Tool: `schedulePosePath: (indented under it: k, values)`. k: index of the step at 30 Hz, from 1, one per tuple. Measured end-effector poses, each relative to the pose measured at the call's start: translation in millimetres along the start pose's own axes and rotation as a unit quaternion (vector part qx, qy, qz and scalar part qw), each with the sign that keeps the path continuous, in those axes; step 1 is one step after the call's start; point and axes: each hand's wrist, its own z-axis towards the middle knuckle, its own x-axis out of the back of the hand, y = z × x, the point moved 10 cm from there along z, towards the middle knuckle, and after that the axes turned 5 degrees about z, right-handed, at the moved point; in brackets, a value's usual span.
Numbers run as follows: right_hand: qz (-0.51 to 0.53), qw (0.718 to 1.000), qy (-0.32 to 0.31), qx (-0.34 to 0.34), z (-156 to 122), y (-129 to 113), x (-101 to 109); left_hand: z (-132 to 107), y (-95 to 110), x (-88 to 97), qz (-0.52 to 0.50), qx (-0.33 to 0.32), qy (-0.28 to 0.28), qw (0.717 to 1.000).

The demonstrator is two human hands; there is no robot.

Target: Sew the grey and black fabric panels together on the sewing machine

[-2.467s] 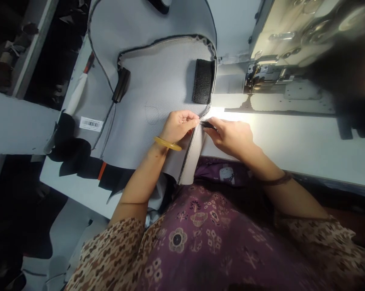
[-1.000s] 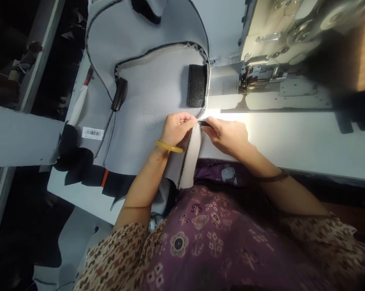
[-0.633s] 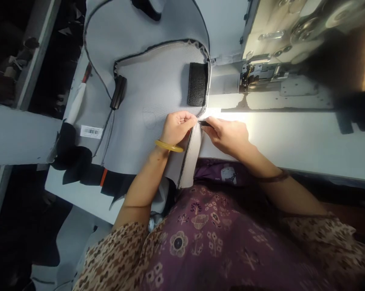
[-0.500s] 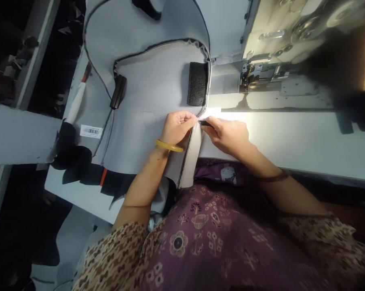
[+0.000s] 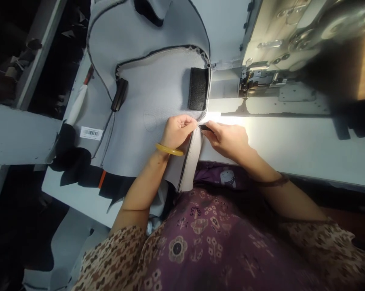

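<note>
A grey sewn fabric cover (image 5: 148,93) with dark-piped edges lies spread on the table in the head view. My left hand (image 5: 176,133) is closed in a pinch on the right edge of this cover, just below a black fabric patch (image 5: 198,89). Between the thumb and fingers of my right hand (image 5: 229,139) is a slim black tool (image 5: 205,127); its exact kind is hard to make out. The tool's tip meets the seam right beside my left fingertips. From that spot a pale strip (image 5: 190,165) along the edge hangs towards my lap.
A sewing machine (image 5: 261,76) with its lamp lit stands at the right, beyond my right hand. Black fabric pieces (image 5: 79,165) lie at the left table edge near a barcode label (image 5: 91,133). A pale beam (image 5: 18,133) juts in from the left.
The whole view has shifted slightly, so the cover and machine sit a little lower. Both hands keep their grips at the same seam spot, with hardly any movement.
</note>
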Motion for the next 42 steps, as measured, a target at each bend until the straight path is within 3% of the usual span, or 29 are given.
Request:
schedulePosePath:
  k: [7,16,32,36,39,42]
  values:
    - [0.010,1.000,0.013,0.003,0.0,-1.4,-2.0,0.0,-1.7,-2.2,-0.005,-0.007,-0.011,1.000]
    - [0.052,0.998,-0.022,-0.026,3.2,2.0,-13.4,0.6,-2.4,-1.2,-0.015,-0.008,-0.006,1.000]
    - [0.039,0.999,0.012,-0.004,0.7,3.7,-2.7,-0.7,6.2,-0.1,0.042,-0.012,-0.008,0.999]
    - [0.037,0.999,0.021,-0.014,0.2,5.8,-0.7,-5.8,20.9,3.5,0.135,-0.043,0.036,0.989]
    - [0.032,0.999,0.021,-0.018,-0.3,7.0,-0.6,-10.3,38.4,4.7,0.249,-0.080,0.085,0.961]
    - [0.030,0.999,0.025,-0.023,-0.4,8.6,0.6,-8.2,39.4,2.1,0.262,-0.087,0.086,0.957]
